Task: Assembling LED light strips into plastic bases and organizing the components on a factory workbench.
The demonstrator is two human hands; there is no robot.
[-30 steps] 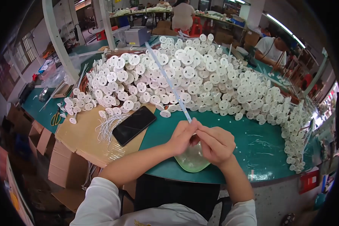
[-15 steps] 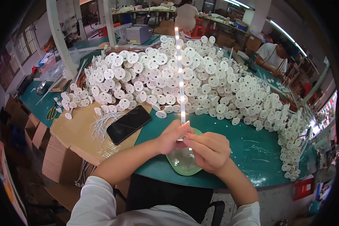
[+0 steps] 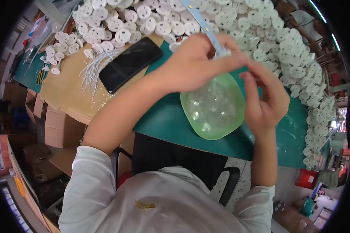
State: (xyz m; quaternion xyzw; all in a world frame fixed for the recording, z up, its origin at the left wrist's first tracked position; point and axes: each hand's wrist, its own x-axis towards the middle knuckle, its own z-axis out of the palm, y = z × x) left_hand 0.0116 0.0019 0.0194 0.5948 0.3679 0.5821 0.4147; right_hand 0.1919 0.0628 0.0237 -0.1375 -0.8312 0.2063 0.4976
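My left hand (image 3: 192,64) is closed around the lower end of a narrow LED strip (image 3: 205,28), which slants up and away from me. At that end a small white part (image 3: 222,53) shows, partly hidden by the fingers. The strip's yellow spots do not glow. My right hand (image 3: 267,97) is beside it, thumb and fingers curved and apart, fingertips close to the left thumb; nothing shows in it. Below both hands lies a light green dish (image 3: 210,135) with shiny clear contents too blurred to name.
Heaped white round-ended pieces (image 3: 256,37) line the table's far and right side. A black phone (image 3: 130,64) and thin white wires (image 3: 91,73) lie on cardboard (image 3: 62,87) at the left. A black chair (image 3: 171,151) stands at the green table's (image 3: 167,124) near edge.
The view has tipped down toward me. The strip, brightly lit before, is now unlit and slanted. My right hand has come off the strip's lower end, its fingers spreading apart.
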